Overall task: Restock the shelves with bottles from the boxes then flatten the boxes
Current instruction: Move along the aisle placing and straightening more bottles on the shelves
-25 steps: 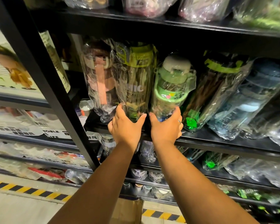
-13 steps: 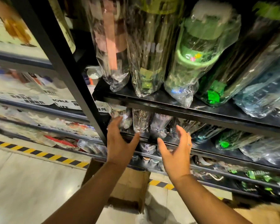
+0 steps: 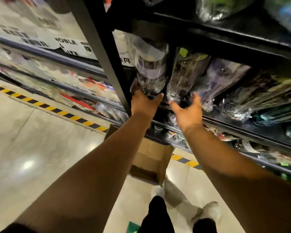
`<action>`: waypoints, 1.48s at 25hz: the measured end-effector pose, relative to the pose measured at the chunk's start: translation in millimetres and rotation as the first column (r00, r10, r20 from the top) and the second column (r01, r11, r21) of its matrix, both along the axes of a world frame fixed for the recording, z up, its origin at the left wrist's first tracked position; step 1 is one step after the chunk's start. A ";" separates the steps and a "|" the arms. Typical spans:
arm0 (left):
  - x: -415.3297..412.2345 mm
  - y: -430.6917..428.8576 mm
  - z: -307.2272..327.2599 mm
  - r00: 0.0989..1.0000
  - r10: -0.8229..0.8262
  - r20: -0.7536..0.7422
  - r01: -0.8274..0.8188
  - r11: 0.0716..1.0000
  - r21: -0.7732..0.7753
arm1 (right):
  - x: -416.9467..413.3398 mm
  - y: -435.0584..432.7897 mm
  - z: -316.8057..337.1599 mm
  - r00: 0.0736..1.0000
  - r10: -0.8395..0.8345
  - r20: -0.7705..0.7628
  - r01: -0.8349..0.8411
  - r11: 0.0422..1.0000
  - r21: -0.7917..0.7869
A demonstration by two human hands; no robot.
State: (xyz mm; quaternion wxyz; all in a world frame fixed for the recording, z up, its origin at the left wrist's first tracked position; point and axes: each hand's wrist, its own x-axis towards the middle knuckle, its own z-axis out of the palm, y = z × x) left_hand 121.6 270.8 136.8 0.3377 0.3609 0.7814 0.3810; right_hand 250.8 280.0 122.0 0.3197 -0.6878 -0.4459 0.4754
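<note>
Clear plastic wrap is covering every bottle on the black shelf (image 3: 233,122), and 3 of them are leaning forward over its front edge near its left end. At that end, just beside the dark upright post (image 3: 99,47), the left hand (image 3: 144,103) is gripping the base of the leftmost bottle (image 3: 149,69), with the thumb curling under one side and the fingers rising up the other side next to the post. Next to it, the right hand (image 3: 187,108) is reaching up with its palm facing the bottom of the second bottle (image 3: 183,78); its fingers are spreading wide and holding nothing, and whether they are touching the wrap is not clear. A third bottle (image 3: 222,78) is leaning just to the right of that one, against the same front edge. More wrapped goods are lying blurred on the shelves above and below. Down on the pale floor (image 3: 40,148), an open cardboard box (image 3: 151,162) is sitting under the 2 forearms, close to the foot of the shelving, and a yellow-and-black striped tape (image 3: 57,111) is running along the floor beside the shelving. At the lower edge of the view, 2 dark trouser legs (image 3: 158,216) are showing.
</note>
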 end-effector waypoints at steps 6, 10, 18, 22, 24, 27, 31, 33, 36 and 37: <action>-16.1 40.0 -46.6 1.000 -0.008 0.006 0.007 0.983 0.182 | -17.0 27.6 -42.1 1.000 -0.012 0.016 0.011 0.999 0.047; -25.3 69.4 -88.5 0.994 -0.009 0.112 -0.015 0.977 0.214 | -20.1 33.7 -41.6 0.997 -0.062 0.054 0.058 0.996 0.074; -19.6 54.7 -49.3 0.985 -0.021 0.171 -0.011 0.983 0.183 | -22.3 19.9 -38.1 0.996 -0.033 -0.077 0.038 0.998 0.057; -9.0 9.7 -37.6 0.998 -0.002 0.070 -0.005 0.994 0.107 | -1.8 -9.1 -27.8 0.989 -0.076 -0.130 0.079 0.997 0.015; 4.1 -26.6 -36.1 0.991 0.042 0.126 -0.057 0.991 0.120 | 24.0 -30.1 -25.1 0.971 -0.207 -0.120 0.211 0.977 0.019; 40.8 -56.3 -39.6 0.973 -0.140 0.184 0.120 0.986 0.111 | 70.4 -49.4 -19.6 0.907 -0.416 -0.068 0.420 0.906 0.058; 102.0 -34.9 -29.3 0.947 -0.293 0.134 0.283 0.955 0.093 | 109.9 -42.1 -15.0 0.878 -0.471 0.081 0.461 0.879 0.119; 125.0 -10.1 -23.3 0.952 -0.297 0.077 0.288 0.951 0.113 | 123.3 -29.2 -14.5 0.883 -0.459 0.101 0.446 0.886 0.127; 141.6 22.5 -21.6 0.953 -0.289 0.088 0.277 0.953 0.123 | 136.6 -7.7 -17.3 0.886 -0.458 0.069 0.450 0.887 0.105; 144.7 28.4 -23.6 0.957 -0.273 0.096 0.258 0.955 0.147 | 139.8 -1.3 -20.0 0.883 -0.466 0.053 0.459 0.882 0.106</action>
